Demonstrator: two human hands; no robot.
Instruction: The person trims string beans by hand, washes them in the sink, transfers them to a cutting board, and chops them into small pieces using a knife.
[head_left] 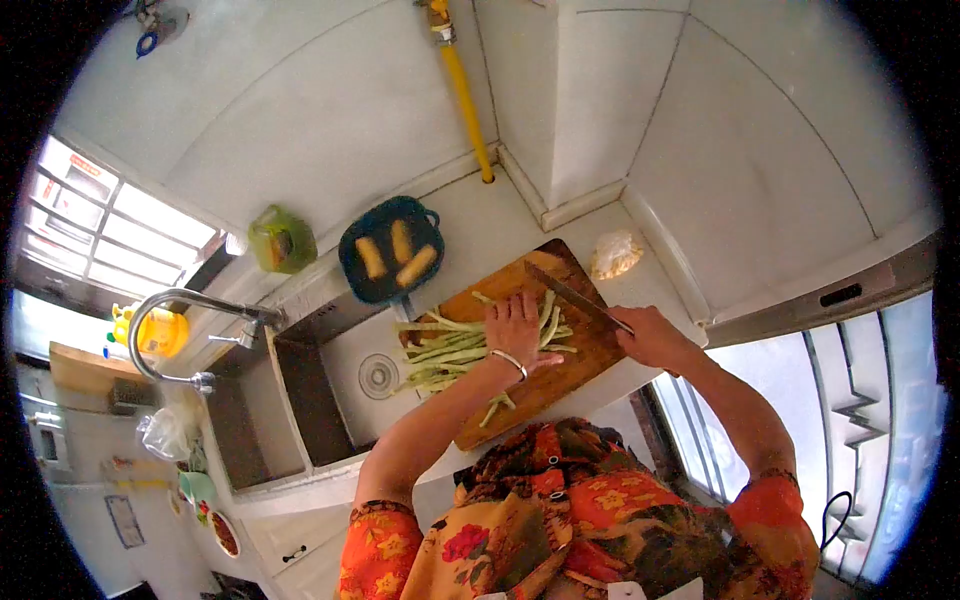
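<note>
Long green beans [450, 350] lie in a bundle across a wooden cutting board [590, 375], their left ends reaching out over the sink. My left hand [513, 325], with a bracelet at the wrist, rests flat on the bundle, fingers stretched out and thumb spread to the right. A kitchen knife [570, 293] is in my right hand [650, 337], which is closed around its handle. The blade slants up and left over the board, just right of the beans. A few short bean pieces [497, 405] lie nearer to me on the board.
A dark square pan [378, 288] with several pale brown pieces stands behind the sink [350, 400]. To its left are a green container [282, 240] and a curved faucet [170, 300]. A plastic bag of pale food [616, 254] sits beyond the board.
</note>
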